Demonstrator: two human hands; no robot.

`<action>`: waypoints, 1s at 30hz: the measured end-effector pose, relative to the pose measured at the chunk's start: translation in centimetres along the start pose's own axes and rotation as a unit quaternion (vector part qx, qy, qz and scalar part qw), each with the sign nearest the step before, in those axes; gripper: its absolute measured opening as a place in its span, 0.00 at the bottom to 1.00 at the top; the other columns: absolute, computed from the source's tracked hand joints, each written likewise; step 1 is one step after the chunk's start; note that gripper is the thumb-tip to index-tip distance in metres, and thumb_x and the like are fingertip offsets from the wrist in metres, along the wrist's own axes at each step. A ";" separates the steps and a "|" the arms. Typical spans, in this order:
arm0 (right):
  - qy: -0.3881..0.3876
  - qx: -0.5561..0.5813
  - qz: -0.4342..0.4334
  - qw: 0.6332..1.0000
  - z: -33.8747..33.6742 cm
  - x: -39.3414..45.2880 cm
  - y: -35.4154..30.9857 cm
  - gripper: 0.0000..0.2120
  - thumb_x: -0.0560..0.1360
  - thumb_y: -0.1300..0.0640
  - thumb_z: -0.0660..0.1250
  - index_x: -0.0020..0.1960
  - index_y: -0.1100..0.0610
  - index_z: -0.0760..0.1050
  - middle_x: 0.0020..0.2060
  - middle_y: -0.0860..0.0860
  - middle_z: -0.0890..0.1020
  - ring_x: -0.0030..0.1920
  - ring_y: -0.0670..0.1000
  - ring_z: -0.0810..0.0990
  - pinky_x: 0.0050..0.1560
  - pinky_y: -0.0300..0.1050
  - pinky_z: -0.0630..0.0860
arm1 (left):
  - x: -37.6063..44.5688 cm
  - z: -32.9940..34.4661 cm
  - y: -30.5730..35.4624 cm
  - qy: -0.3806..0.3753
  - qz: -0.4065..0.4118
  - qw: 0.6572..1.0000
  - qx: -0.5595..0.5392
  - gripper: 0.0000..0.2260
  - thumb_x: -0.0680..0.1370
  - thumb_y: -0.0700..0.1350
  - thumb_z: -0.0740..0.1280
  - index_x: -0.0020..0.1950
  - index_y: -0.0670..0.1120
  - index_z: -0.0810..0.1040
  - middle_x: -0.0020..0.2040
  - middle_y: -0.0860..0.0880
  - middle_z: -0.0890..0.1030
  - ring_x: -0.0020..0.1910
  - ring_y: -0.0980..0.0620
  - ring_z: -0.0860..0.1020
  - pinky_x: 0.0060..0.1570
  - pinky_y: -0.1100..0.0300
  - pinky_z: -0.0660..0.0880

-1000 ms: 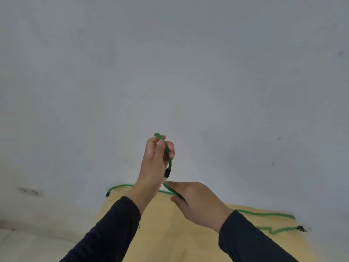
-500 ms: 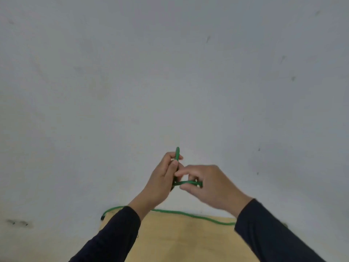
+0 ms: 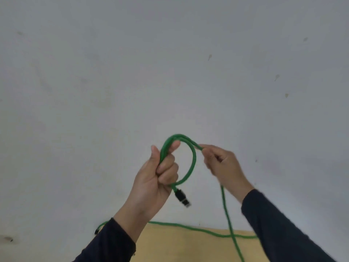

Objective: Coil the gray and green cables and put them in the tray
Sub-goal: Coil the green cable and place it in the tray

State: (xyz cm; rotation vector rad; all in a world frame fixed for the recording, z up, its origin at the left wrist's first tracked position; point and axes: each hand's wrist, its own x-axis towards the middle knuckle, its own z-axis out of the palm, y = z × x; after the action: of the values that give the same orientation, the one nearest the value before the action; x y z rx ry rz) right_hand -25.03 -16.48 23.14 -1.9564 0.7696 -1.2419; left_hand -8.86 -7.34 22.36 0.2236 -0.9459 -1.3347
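Note:
My left hand (image 3: 156, 178) is raised in front of the wall, fist closed around a loop of the green cable (image 3: 191, 165). The cable's black plug (image 3: 182, 199) dangles just below that fist. My right hand (image 3: 222, 165) pinches the same cable at the top right of the loop. From there the cable drops down past my right wrist to the table. More green cable lies along the table's far edge, ending in another black plug (image 3: 96, 231) at the left. No gray cable and no tray are in view.
A light wooden table (image 3: 188, 246) shows at the bottom of the frame. A plain grey-white wall (image 3: 170, 72) with a few small marks fills everything beyond it.
Both hands have risen and drawn apart. The small pinch of cable has grown into a wide loop in my left fist, with the plug now hanging below. The view tilted up.

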 end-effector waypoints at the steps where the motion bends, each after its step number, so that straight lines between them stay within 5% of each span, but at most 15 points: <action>1: -0.007 -0.021 0.012 1.000 1.5 -0.4 0.4 0.11 0.78 0.56 0.61 0.54 0.42 0.77 0.26 0.46 0.70 0.26 0.41 0.67 0.29 0.32 0.65 | 0.7 0.4 0.3 0.000 0.024 1.000 -0.008 0.19 0.77 0.53 0.57 0.57 0.42 0.78 0.27 0.55 0.64 0.24 0.60 0.63 0.25 0.68 0.64; 5: -0.147 -0.106 0.055 0.982 6.9 -3.3 0.8 0.17 0.79 0.56 0.56 0.67 0.45 0.64 0.29 0.47 0.73 0.28 0.46 0.70 0.30 0.37 0.68 | 3.0 0.3 1.1 0.063 0.123 0.981 0.135 0.15 0.79 0.47 0.55 0.62 0.45 0.72 0.31 0.55 0.68 0.29 0.57 0.65 0.35 0.66 0.66; 8: -0.253 -0.188 0.019 0.949 7.9 -5.0 -0.4 0.20 0.80 0.54 0.55 0.71 0.49 0.59 0.30 0.47 0.73 0.27 0.45 0.70 0.30 0.37 0.67 | 3.7 -1.8 1.3 0.131 0.146 0.886 0.420 0.14 0.82 0.46 0.52 0.66 0.51 0.67 0.33 0.59 0.73 0.33 0.58 0.69 0.36 0.65 0.69; 10: -0.252 -0.225 -0.012 0.941 7.1 -4.8 -1.5 0.19 0.80 0.54 0.56 0.71 0.49 0.61 0.33 0.48 0.75 0.29 0.47 0.71 0.34 0.41 0.70 | 3.1 -3.4 1.1 0.123 0.135 0.830 0.528 0.15 0.82 0.45 0.52 0.68 0.52 0.67 0.35 0.58 0.74 0.34 0.58 0.70 0.36 0.67 0.70; 13: -0.224 -0.254 -0.073 0.938 5.0 -3.6 -3.0 0.18 0.79 0.54 0.59 0.68 0.45 0.67 0.43 0.45 0.83 0.33 0.46 0.76 0.44 0.43 0.76 | 1.5 -5.2 0.0 0.075 0.101 0.802 0.584 0.14 0.81 0.48 0.53 0.65 0.58 0.69 0.37 0.52 0.76 0.35 0.57 0.72 0.37 0.67 0.70; 15: -0.202 -0.236 -0.083 0.947 3.5 -2.3 -3.8 0.17 0.76 0.55 0.64 0.64 0.44 0.72 0.35 0.37 0.81 0.31 0.43 0.75 0.39 0.32 0.72 | 0.5 -5.6 -0.9 0.055 0.073 0.813 0.574 0.14 0.81 0.51 0.53 0.65 0.59 0.70 0.36 0.52 0.74 0.34 0.57 0.72 0.37 0.66 0.70; 17: -0.184 -0.211 -0.066 0.958 2.1 -1.1 -4.3 0.18 0.72 0.55 0.70 0.60 0.42 0.75 0.27 0.42 0.75 0.28 0.42 0.72 0.34 0.31 0.69 | -0.6 -5.1 -2.1 0.027 0.046 0.835 0.548 0.16 0.80 0.52 0.53 0.63 0.55 0.73 0.34 0.53 0.74 0.32 0.57 0.70 0.35 0.65 0.68; 21: -0.204 -0.136 -0.011 0.969 0.3 0.7 -4.7 0.18 0.67 0.55 0.75 0.54 0.41 0.78 0.31 0.48 0.78 0.37 0.53 0.80 0.44 0.44 0.76 | -2.0 -3.2 -3.7 -0.011 -0.018 0.902 0.431 0.19 0.79 0.54 0.49 0.61 0.53 0.76 0.32 0.54 0.71 0.31 0.54 0.65 0.35 0.54 0.68; 25: -0.220 -0.049 0.001 0.974 -0.3 1.1 -4.4 0.14 0.68 0.62 0.74 0.51 0.51 0.81 0.31 0.54 0.81 0.34 0.51 0.84 0.42 0.39 0.79 | -2.0 -2.5 -3.7 -0.020 -0.047 0.923 0.382 0.22 0.78 0.57 0.49 0.60 0.49 0.76 0.32 0.53 0.64 0.31 0.54 0.61 0.33 0.64 0.63; 30: -0.214 -0.075 -0.032 0.974 -0.3 1.4 -3.6 0.07 0.68 0.56 0.74 0.45 0.47 0.82 0.31 0.51 0.80 0.33 0.50 0.77 0.40 0.41 0.73 | -1.8 -2.6 -3.3 -0.025 -0.089 0.939 0.331 0.22 0.78 0.56 0.50 0.58 0.47 0.78 0.31 0.54 0.61 0.29 0.54 0.58 0.33 0.65 0.60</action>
State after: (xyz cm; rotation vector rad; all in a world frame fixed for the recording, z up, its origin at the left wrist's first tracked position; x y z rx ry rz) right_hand -24.36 -15.55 26.87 -2.2801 0.5939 -0.7683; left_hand -9.35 -7.57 17.84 0.8100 -1.4265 -1.1438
